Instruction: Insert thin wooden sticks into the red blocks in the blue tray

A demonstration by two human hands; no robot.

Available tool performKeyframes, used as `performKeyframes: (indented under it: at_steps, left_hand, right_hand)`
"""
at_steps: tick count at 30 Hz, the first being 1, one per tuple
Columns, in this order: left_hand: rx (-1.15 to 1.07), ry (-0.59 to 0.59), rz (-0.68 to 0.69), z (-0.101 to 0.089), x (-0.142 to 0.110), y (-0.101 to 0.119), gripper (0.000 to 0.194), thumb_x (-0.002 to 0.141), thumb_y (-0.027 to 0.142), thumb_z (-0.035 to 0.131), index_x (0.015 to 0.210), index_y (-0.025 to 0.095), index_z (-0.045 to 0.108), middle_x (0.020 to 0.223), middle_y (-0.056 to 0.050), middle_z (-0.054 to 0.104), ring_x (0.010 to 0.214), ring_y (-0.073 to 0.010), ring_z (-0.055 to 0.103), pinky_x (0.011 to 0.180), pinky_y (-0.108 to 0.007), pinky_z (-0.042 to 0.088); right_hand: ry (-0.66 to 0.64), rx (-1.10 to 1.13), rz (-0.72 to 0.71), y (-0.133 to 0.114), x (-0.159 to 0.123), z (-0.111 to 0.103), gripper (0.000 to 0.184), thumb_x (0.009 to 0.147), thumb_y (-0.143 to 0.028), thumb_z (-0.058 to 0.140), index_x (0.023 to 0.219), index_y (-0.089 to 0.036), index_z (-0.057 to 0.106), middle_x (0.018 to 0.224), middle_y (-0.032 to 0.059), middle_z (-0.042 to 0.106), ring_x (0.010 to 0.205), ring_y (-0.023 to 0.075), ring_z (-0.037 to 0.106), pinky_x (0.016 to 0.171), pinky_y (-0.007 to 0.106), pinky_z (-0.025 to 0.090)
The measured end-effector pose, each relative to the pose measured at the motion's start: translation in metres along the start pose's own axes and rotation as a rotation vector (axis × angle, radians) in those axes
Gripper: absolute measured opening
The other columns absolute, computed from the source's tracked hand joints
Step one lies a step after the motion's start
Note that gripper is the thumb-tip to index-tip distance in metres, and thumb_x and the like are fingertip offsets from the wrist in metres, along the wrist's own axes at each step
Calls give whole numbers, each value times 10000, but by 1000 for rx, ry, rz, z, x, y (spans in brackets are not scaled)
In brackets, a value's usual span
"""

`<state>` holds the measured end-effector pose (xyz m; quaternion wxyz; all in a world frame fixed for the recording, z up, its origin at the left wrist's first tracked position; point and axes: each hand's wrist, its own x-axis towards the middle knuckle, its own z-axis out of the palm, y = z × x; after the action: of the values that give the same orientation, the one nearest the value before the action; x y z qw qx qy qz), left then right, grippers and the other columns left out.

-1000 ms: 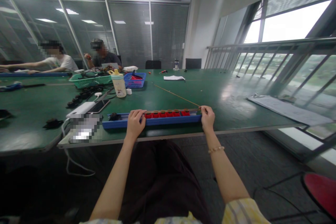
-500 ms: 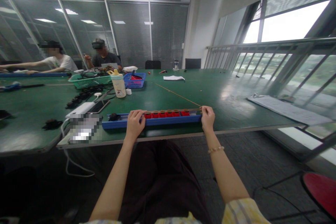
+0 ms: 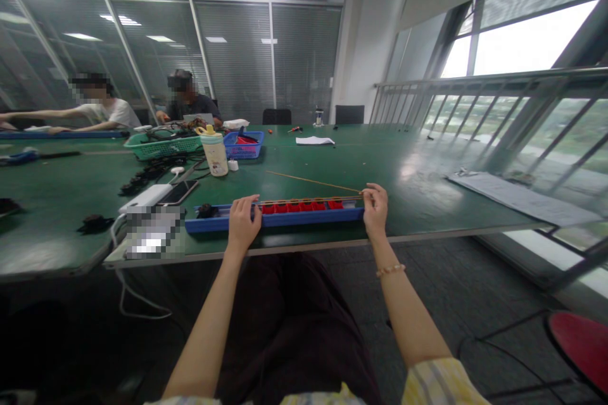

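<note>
Table edge [image 3: 308, 245]: runs left to right along the near side; the trough lies just beyond, roughly parallel, presumably so that both ends are within easy reach
Blue trough [image 3: 308, 220]: rests on the green tabletop [image 3: 413, 196], long near wall facing the person, a hand at its right end and another left of its middle
Left hand [image 3: 244, 221]: fingers curved over the near wall, left of the red pieces, apparently to steady the trough; whether the fingertips pinch anything cannot be told
Right hand [image 3: 375, 212]: thumb and forefinger pinch the orange strand [image 3: 313, 181] at the trough's right end, remaining fingers raised; a tip grip seems suited to so thin an item
Red pieces [image 3: 292, 208]: sit in a row inside the trough, whose walls appear to keep them in line
Strand tail: slants from the pinch toward the far left, beyond the trough
Dark component [image 3: 205, 211]: sits in the trough's left end
Phone [image 3: 179, 192]: lies left of and beyond the trough, apparently set aside
Bottle [image 3: 216, 155]: stands upright farther back, near the green basket [image 3: 164, 148] and blue basket [image 3: 244, 147], which hold loose parts
</note>
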<state>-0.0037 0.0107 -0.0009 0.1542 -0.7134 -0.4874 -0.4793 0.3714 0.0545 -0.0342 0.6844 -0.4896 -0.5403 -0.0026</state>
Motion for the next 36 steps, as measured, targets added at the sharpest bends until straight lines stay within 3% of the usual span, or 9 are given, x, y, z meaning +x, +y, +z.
performKeyframes:
  at_steps: [8,24,31,36]
  left_hand:
    - [5,2,-18,-1,-1,0,328,935,224,435,1218,182,593,1158,-106,648,1101,-260,555,1002,-444,454]
    - [68,-63,-5,0,-1,-1,323,938,248,437,1157,198,670,1114,-83,685,1056,-256,561,970,-433,460]
    - [43,-79,8,-1,-1,0,328,933,250,451,1180,228,667,1151,-73,679,1062,-248,567,970,-430,456]
    - [33,-90,3,-3,-1,1,323,929,245,458,1168,240,676,1139,-62,685,1054,-242,568,968,-428,455]
  right_hand:
    - [-109,-68,-53,-9,-1,0,390,952,-512,431,820,-220,654,1272,90,596,1178,260,506,1017,449,337]
    - [-127,-80,-81,-10,0,0,366,953,-477,430,828,-220,659,1238,93,615,1200,251,517,1059,452,307]
    - [-134,-63,7,-8,-2,1,365,920,-502,478,885,-221,708,1255,113,581,1176,260,507,909,403,440]
    - [-134,-57,48,0,-3,4,406,913,-520,477,1037,-226,727,1233,126,581,1146,253,524,877,402,481]
